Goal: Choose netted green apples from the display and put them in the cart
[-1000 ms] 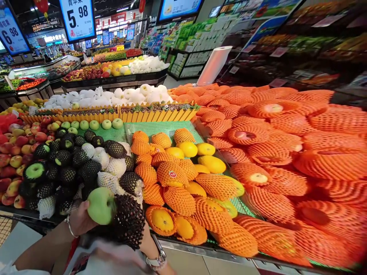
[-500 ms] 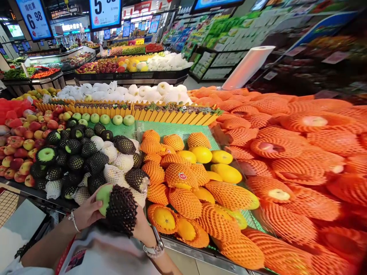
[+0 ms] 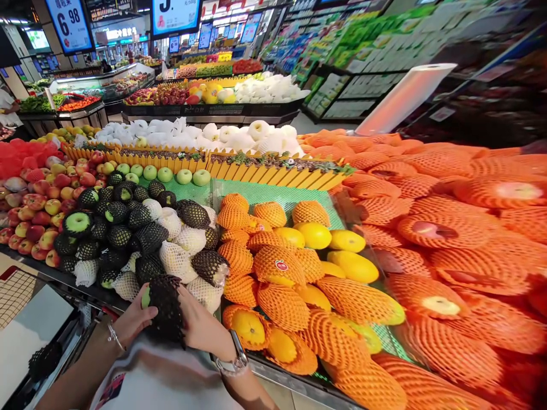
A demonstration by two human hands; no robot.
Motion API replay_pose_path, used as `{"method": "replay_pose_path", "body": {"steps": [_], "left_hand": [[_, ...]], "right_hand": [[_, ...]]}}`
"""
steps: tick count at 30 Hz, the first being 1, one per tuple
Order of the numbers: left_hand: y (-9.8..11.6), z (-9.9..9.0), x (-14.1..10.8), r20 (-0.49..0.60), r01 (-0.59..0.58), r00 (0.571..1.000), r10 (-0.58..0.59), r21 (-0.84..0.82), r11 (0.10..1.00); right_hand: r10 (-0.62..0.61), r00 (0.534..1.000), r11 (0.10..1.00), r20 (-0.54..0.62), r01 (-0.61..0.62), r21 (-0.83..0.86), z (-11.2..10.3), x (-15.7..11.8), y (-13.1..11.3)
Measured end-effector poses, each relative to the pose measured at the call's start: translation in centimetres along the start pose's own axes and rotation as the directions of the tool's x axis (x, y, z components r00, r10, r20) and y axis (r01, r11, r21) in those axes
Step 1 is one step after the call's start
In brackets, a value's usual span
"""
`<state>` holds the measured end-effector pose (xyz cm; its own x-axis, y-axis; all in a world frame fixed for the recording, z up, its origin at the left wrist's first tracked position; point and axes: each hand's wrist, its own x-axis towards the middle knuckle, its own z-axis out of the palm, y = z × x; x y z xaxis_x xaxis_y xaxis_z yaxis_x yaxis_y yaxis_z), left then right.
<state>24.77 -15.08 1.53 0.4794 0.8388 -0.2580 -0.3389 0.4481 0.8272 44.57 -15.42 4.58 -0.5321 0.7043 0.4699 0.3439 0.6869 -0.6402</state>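
Observation:
Between my two hands is a green apple (image 3: 164,310) in a black foam net, held low in front of my body. My left hand (image 3: 135,319) grips its left end, where a strip of bare green skin shows beside the thumb. From the right, my right hand (image 3: 200,322) is wrapped against the netted side, its fingertips partly hidden behind the fruit. Just beyond my hands lies a pile of similar black-netted green apples (image 3: 118,236), mixed with fruit in white nets (image 3: 177,261).
Orange-netted and bare yellow melons (image 3: 282,304) lie to the right, beside larger orange-netted fruit (image 3: 461,256). Red apples (image 3: 40,219) fill the left. A yellow picket divider (image 3: 273,172) runs behind. A shopping cart (image 3: 38,336) stands at lower left; a plastic bag roll (image 3: 405,97) rises at the back right.
The black net now covers most of the apple, leaving less green skin showing. My right hand has come up along its side. The view has shifted slightly left.

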Motion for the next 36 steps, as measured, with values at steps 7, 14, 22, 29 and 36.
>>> {"method": "replay_pose_path", "body": {"steps": [7,14,22,29,36], "left_hand": [[1.2,0.2,-0.3,-0.001,-0.026,1.000,0.026,-0.111,0.993],[1.9,0.5,-0.4,-0.065,-0.046,0.997,0.043,-0.045,0.998],[1.8,1.3,-0.1,-0.077,-0.151,0.984,0.158,0.084,0.985],[0.5,1.6,0.5,-0.153,-0.198,0.963,0.224,0.168,0.966],[-1.3,0.5,0.6,-0.422,-0.191,0.895,0.145,-0.068,0.979]], "right_hand": [[0.002,0.949,0.998,-0.316,-0.022,-0.060,-0.2,-0.6,0.6],[0.112,0.970,0.993,-0.216,-0.115,-0.004,0.6,-1.0,1.3],[0.205,0.971,0.976,-0.120,-0.193,0.104,0.7,-0.5,1.4],[0.118,0.987,0.993,-0.104,-0.117,0.019,0.4,0.0,1.2],[0.135,0.980,0.989,-0.149,-0.124,0.077,1.2,0.6,0.4]]}}
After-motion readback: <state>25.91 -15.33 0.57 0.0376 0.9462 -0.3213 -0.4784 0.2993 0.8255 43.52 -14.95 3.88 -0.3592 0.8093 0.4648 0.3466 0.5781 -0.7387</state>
